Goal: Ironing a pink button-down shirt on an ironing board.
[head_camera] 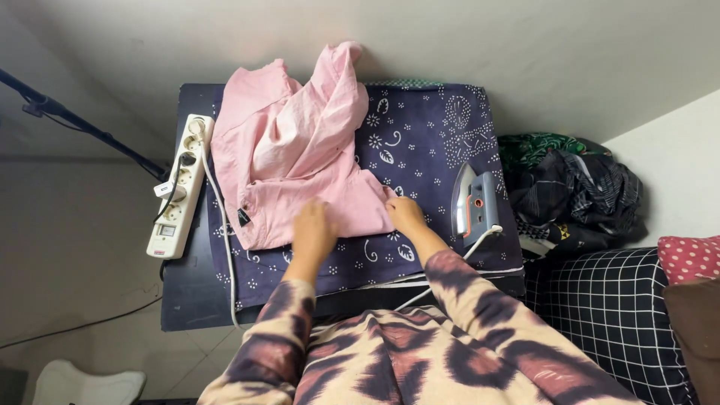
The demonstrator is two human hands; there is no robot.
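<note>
Two hands are pressed flat on a pink garment (300, 157), apparently to smooth it against the patterned navy cloth (427, 142) beneath. The left hand (313, 231) is blurred but seems laid open-palmed on the lower hem, gripping nothing; the right hand (406, 214) rests, fingers relaxed, at the hem's corner. Just right of the right hand, an iron (474, 202) is stood on its heel, soleplate kept off the cloth. Well left of the left hand, a white power strip (178, 187) is laid along the table edge.

Both hands rest flat on the pink shirt (300, 161): left hand (313, 231) on its lower hem, right hand (406, 214) at its lower right corner. The iron (475, 202) stands just right of the shirt.
</note>
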